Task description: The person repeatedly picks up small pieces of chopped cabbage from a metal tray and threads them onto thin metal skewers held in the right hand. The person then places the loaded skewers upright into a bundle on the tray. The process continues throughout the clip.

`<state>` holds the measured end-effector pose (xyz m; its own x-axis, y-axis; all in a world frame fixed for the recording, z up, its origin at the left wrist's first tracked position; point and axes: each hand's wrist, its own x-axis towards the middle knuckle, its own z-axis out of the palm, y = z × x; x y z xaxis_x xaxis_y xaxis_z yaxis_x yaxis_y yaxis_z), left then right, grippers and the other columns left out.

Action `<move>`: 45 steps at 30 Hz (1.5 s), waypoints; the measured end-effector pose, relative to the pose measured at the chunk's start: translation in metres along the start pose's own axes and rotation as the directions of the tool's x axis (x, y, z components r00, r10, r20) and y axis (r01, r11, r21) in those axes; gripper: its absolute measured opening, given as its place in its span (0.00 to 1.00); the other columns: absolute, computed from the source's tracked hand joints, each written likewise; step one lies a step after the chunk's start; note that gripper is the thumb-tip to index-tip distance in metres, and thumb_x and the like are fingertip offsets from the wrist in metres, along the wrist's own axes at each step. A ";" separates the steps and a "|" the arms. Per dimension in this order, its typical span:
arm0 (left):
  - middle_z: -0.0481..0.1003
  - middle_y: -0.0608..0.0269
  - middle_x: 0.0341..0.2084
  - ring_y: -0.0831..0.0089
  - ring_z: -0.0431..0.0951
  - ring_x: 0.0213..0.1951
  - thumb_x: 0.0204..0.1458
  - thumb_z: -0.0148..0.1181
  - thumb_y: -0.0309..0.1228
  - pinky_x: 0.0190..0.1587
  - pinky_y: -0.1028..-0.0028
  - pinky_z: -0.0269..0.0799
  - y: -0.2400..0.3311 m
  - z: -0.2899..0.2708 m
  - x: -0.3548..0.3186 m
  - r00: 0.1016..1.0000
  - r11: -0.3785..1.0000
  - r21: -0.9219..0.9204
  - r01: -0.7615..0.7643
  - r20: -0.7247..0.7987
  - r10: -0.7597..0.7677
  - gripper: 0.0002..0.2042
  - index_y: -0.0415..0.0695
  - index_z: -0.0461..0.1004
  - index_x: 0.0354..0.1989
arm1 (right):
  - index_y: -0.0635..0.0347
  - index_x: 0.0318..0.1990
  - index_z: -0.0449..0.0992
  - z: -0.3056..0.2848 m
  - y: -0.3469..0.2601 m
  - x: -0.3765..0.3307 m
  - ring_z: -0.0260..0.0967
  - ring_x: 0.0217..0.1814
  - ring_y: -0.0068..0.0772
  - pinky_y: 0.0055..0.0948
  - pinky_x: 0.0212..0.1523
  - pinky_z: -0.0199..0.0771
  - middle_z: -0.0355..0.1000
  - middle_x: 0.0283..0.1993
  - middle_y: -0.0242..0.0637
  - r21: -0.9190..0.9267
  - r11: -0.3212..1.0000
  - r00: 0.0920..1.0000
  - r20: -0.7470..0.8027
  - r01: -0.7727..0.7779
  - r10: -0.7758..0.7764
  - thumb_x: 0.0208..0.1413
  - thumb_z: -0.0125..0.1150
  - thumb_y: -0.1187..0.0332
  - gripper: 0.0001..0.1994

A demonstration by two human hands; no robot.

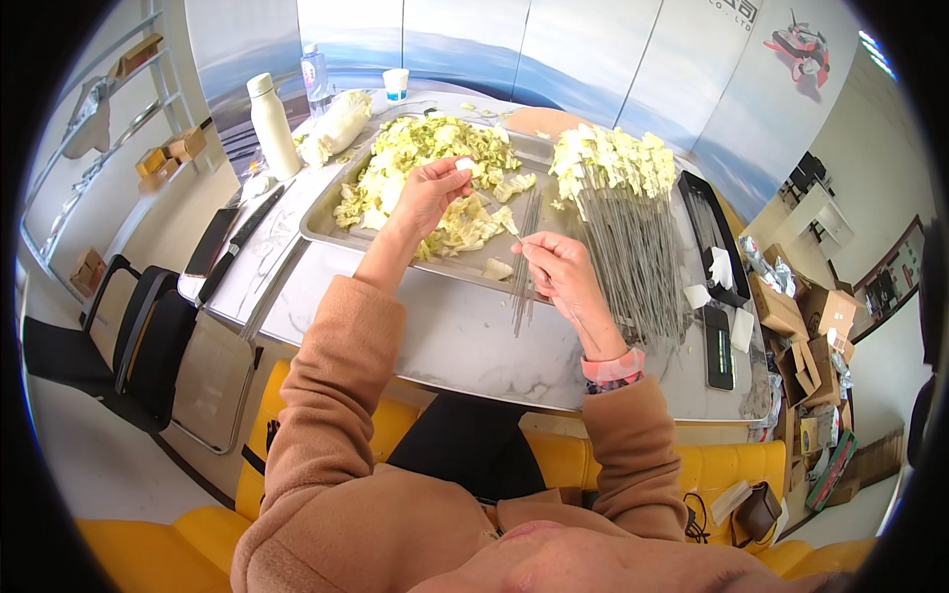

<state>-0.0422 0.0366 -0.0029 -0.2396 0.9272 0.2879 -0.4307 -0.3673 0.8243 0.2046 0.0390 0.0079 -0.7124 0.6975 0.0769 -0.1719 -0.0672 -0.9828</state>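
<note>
My left hand [432,195] is above the metal tray [318,225], thumb and fingers pinched on a small pale piece of cabbage [465,165]. Below it, torn cabbage leaves [395,163] are heaped in the tray. My right hand [560,274], at the tray's near edge, is closed in a pinch on a thin skewer; a bit of pale cabbage [510,219] shows just past its fingertips. Beside that hand, several bare metal skewers [527,247] lie over the tray's rim. Farther right, many skewers [633,262] carry cabbage pieces [613,161] at their far ends.
On the table's left are a knife [242,242], a cream bottle [274,128], a clear bottle [315,79] and a whole cabbage [344,121]. A paper cup [395,84] stands behind. To the right lie a black box [714,237] and a phone [719,348].
</note>
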 end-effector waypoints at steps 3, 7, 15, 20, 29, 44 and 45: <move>0.76 0.64 0.31 0.78 0.74 0.31 0.52 0.57 0.21 0.38 0.80 0.72 -0.001 0.000 0.000 1.000 1.000 -0.002 0.008 0.011 -0.008 0.13 0.33 0.72 0.47 | 0.69 0.38 0.73 0.002 -0.001 0.000 0.43 0.13 0.08 0.14 0.13 0.39 0.55 0.16 0.21 -0.008 1.000 1.000 -0.010 -0.005 0.005 0.58 0.52 0.72 0.08; 0.76 0.62 0.31 0.79 0.74 0.32 0.52 0.58 0.21 0.38 0.80 0.72 0.001 0.001 -0.001 1.000 1.000 0.004 -0.003 0.014 0.003 0.13 0.33 0.72 0.47 | 0.69 0.38 0.73 0.002 -0.002 0.000 0.43 0.13 0.08 0.14 0.13 0.39 0.54 0.16 0.20 -0.009 1.000 1.000 -0.022 -0.001 0.001 0.59 0.52 0.72 0.07; 0.78 0.59 0.32 0.80 0.73 0.31 0.52 0.60 0.27 0.36 0.80 0.71 0.005 0.007 -0.009 0.993 0.989 0.101 0.111 0.021 -0.114 0.11 0.35 0.74 0.42 | 0.68 0.38 0.73 0.001 0.001 0.000 0.44 0.15 0.08 0.13 0.14 0.39 0.57 0.18 0.21 0.029 0.999 0.999 -0.030 0.046 -0.045 0.58 0.53 0.71 0.07; 0.78 0.61 0.32 0.82 0.73 0.29 0.56 0.57 0.30 0.32 0.82 0.69 0.008 0.017 -0.015 0.965 0.963 0.175 0.206 0.126 -0.230 0.08 0.38 0.76 0.37 | 0.67 0.38 0.74 0.000 0.003 0.000 0.45 0.15 0.08 0.13 0.15 0.40 0.57 0.18 0.21 0.009 0.998 0.997 -0.047 0.055 -0.054 0.58 0.54 0.70 0.08; 0.78 0.63 0.27 0.81 0.72 0.25 0.54 0.58 0.28 0.28 0.82 0.68 0.006 0.017 -0.013 0.974 0.976 0.141 0.163 0.135 -0.183 0.06 0.39 0.77 0.33 | 0.66 0.42 0.75 0.012 -0.008 -0.009 0.52 0.17 0.10 0.14 0.17 0.49 0.63 0.20 0.23 -0.247 0.968 0.997 -0.047 0.046 -0.059 0.58 0.54 0.69 0.10; 0.76 0.66 0.26 0.84 0.69 0.23 0.57 0.54 0.28 0.27 0.85 0.66 0.004 0.012 -0.009 1.000 0.996 0.092 0.013 0.019 -0.015 0.06 0.38 0.75 0.36 | 0.64 0.30 0.72 0.010 -0.008 -0.081 0.69 0.27 0.50 0.36 0.27 0.68 0.72 0.28 0.45 -0.960 0.243 0.906 0.023 0.138 -0.423 0.49 0.59 0.74 0.04; 0.76 0.65 0.26 0.84 0.70 0.23 0.57 0.54 0.28 0.27 0.84 0.67 0.004 0.012 -0.009 0.999 0.997 0.081 0.022 0.031 -0.024 0.07 0.38 0.75 0.37 | 0.63 0.30 0.72 0.009 -0.007 -0.080 0.69 0.27 0.50 0.36 0.27 0.68 0.72 0.27 0.45 -0.960 0.244 0.898 0.019 0.140 -0.440 0.49 0.59 0.74 0.03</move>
<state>-0.0313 0.0274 0.0038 -0.2021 0.9377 0.2827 -0.3642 -0.3399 0.8671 0.2568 -0.0227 0.0101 -0.5774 0.6420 0.5044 0.5113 0.7660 -0.3897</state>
